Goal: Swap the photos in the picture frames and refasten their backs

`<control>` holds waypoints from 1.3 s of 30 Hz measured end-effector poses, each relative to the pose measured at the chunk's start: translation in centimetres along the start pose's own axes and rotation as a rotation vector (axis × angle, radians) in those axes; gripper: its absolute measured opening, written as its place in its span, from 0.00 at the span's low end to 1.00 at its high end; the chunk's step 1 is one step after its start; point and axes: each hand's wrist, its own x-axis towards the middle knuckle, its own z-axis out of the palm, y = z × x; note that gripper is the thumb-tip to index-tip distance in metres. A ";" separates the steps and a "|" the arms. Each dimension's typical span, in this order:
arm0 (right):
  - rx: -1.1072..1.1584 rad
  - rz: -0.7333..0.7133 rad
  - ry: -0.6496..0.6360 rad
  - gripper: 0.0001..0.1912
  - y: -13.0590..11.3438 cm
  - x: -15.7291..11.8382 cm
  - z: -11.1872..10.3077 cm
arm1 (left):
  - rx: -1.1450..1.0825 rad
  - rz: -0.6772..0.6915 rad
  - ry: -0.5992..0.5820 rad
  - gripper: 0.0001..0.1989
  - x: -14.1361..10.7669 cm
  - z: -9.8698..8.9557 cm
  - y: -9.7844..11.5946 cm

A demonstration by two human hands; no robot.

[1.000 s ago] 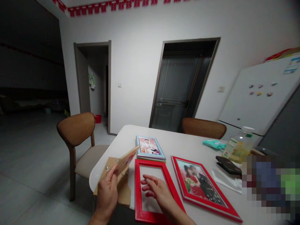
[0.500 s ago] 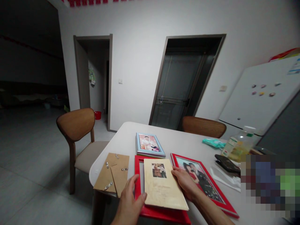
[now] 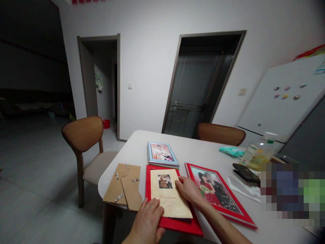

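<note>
A red picture frame [image 3: 172, 223] lies at the table's near edge, with a cream paper insert [image 3: 175, 205] over its opening. The insert bears a small printed photo and lettering. My left hand [image 3: 148, 218] grips the frame's lower left edge, fingers on top near the insert's corner. My right hand [image 3: 189, 191] pinches the insert's upper right edge. To the left, brown backing boards [image 3: 124, 186] with metal clips overlap at the table's edge. A second red frame [image 3: 245, 218] with a couple's photo lies to the right. Behind sits a light blue photo frame [image 3: 162, 152].
A white table [image 3: 198, 147] carries a teal packet [image 3: 231, 151], a plastic bottle [image 3: 261, 152], a black phone-like object [image 3: 246, 173] and white tissue [image 3: 243, 189] at right. Wooden chairs stand at left [image 3: 83, 135] and behind [image 3: 220, 134]. A fridge [image 3: 286, 108] stands far right.
The insert has shifted left over the red frame, with my right hand on it. My left hand has moved from the frame's left side to its lower left corner.
</note>
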 end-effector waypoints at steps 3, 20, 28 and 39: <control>-0.122 0.012 0.029 0.17 0.2 0.0 0.0 | 0.014 0.016 0.018 0.22 -0.3 0.3 -0.1; 0.074 -0.460 -0.097 0.25 -11.5 -4.0 4.5 | 0.264 -0.314 0.283 0.21 -4.7 -5.1 -11.8; 0.214 -0.404 -0.077 0.27 -13.0 -4.6 4.9 | 0.218 -0.112 0.471 0.14 -5.0 -6.5 -11.5; 0.111 -0.220 -0.047 0.20 -0.5 -7.7 -3.1 | 0.076 0.017 0.097 0.13 1.1 -2.2 0.8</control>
